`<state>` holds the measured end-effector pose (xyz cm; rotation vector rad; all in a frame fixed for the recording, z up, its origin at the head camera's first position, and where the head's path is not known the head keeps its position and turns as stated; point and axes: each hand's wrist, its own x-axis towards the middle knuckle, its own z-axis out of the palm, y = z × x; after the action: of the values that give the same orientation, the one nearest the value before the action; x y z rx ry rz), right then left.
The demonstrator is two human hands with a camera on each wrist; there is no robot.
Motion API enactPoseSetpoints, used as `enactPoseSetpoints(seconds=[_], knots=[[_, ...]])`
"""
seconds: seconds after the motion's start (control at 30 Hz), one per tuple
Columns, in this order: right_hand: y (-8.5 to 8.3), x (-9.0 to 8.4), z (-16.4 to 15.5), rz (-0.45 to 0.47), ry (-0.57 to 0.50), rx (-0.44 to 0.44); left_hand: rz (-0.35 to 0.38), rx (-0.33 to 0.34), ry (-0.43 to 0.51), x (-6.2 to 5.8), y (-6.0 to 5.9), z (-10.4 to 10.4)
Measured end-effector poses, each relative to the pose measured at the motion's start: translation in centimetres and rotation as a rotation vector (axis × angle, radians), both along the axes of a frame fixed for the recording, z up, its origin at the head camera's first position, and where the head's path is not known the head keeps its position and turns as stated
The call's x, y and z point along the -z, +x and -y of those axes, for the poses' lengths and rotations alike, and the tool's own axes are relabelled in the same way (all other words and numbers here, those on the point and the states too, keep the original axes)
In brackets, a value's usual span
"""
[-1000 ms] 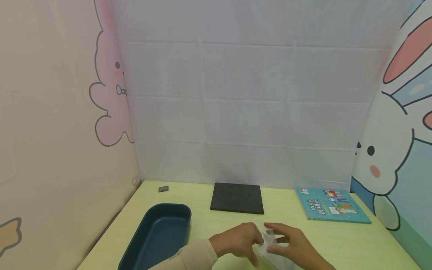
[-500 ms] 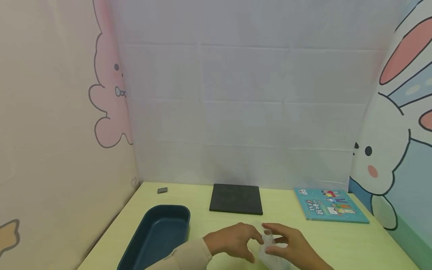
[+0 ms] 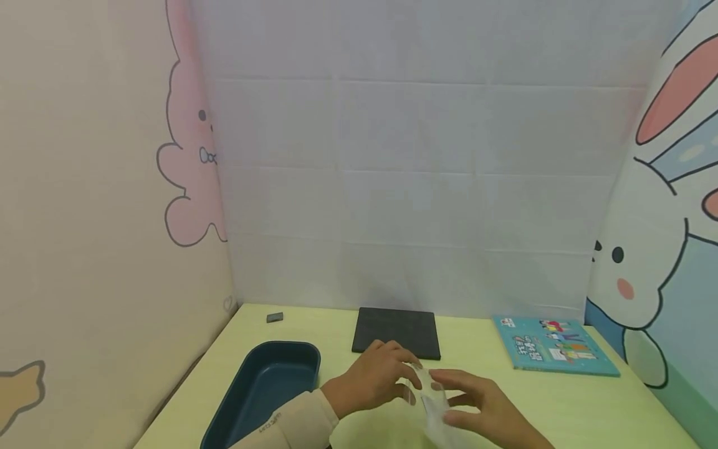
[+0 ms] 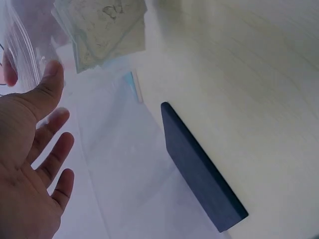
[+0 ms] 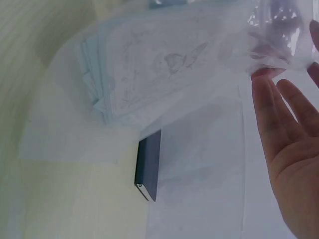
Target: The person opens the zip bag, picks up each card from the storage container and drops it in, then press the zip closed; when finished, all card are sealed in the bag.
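Note:
Over the front of the yellow-green table (image 3: pixel 589 411), both hands hold a clear plastic bag (image 3: pixel 429 402). My left hand (image 3: pixel 376 377) pinches its top edge; the thumb (image 4: pixel 49 84) presses on the film, a fingertip shows behind it, and the other fingers are spread. My right hand (image 3: pixel 477 408) grips the bag from the right, its fingertips (image 5: pixel 264 82) on the plastic (image 5: pixel 279 30). A stack of pale printed cards (image 5: pixel 159 64) shows through the film, also visible in the left wrist view as the card stack (image 4: pixel 102 25).
A dark blue tray (image 3: pixel 263 390) stands at the front left. A black pad (image 3: pixel 401 327) lies behind the hands, with a teal book (image 3: pixel 555 354) at the right and a small grey block (image 3: pixel 274 317) at the back left. Walls close in on three sides.
My left hand has risen and moved away from me toward the black pad, drawing the bag's top edge up. The right hand has stayed almost in place.

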<state>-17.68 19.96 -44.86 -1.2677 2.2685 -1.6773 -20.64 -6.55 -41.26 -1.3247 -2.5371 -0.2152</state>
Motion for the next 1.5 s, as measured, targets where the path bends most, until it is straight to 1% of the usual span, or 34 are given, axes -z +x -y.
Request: enactPoseSetpoints(seconds=[0.07,0.1,0.13,0.2,0.3,0.37,0.43,0.53,0.63,0.7,0.73,0.8,1.0,1.13,1.27,1.33,1.4,1.43,1.5], knots=[[0.2,-0.2,0.0,-0.075,0.000,0.010,-0.030,-0.032,0.014,-0.3,-0.1,0.2],[0.3,-0.3,0.0,-0.109,-0.001,0.015,-0.033,-0.053,0.022,-0.4,-0.2,0.4],[0.4,-0.4,0.0,-0.137,-0.007,0.019,-0.028,-0.074,0.033,-0.5,-0.2,0.5],[0.6,-0.6,0.1,-0.181,-0.015,0.054,-0.013,-0.119,0.053,-0.8,-0.2,0.7],[0.6,-0.7,0.4,-0.262,-0.023,0.161,0.037,-0.168,0.095,-0.9,-0.2,0.8],[0.5,-0.6,0.7,-0.322,-0.033,0.263,0.092,-0.172,0.133,-0.9,-0.1,0.8],[0.4,-0.5,0.9,-0.381,-0.044,0.380,0.155,-0.159,0.186,-0.9,0.1,0.8],[0.3,-0.4,1.2,-0.400,-0.083,0.533,0.238,-0.156,0.302,-0.7,0.4,0.9],[0.3,-0.6,1.3,-0.375,-0.111,0.645,0.263,-0.172,0.444,-0.7,0.7,1.0],[0.3,-0.8,1.4,-0.359,-0.112,0.690,0.273,-0.182,0.522,-0.7,0.7,1.1],[0.3,-0.9,1.4,-0.351,-0.109,0.702,0.278,-0.187,0.550,-0.8,0.7,1.1],[0.2,-1.2,1.4,-0.363,-0.098,0.718,0.284,-0.211,0.575,-0.9,0.6,1.2],[0.0,-1.7,1.8,-0.424,-0.083,0.718,0.315,-0.285,0.612,-1.0,0.8,0.8],[0.0,-1.7,2.2,-0.458,-0.076,0.699,0.268,-0.303,0.615,-1.1,1.2,0.2],[0.1,-1.7,2.5,-0.506,-0.009,0.690,0.247,-0.304,0.616,-1.2,1.6,-0.2],[0.1,-1.6,2.7,-0.537,0.024,0.695,0.250,-0.303,0.579,-1.2,1.6,-0.2],[0.0,-1.5,2.9,-0.569,0.027,0.702,0.244,-0.298,0.517,-1.3,1.5,-0.2],[-0.1,-1.5,3.0,-0.581,0.020,0.704,0.219,-0.290,0.481,-1.3,1.4,-0.3],[-0.2,-1.5,3.1,-0.601,-0.010,0.692,0.131,-0.265,0.410,-1.3,1.3,-0.6]])
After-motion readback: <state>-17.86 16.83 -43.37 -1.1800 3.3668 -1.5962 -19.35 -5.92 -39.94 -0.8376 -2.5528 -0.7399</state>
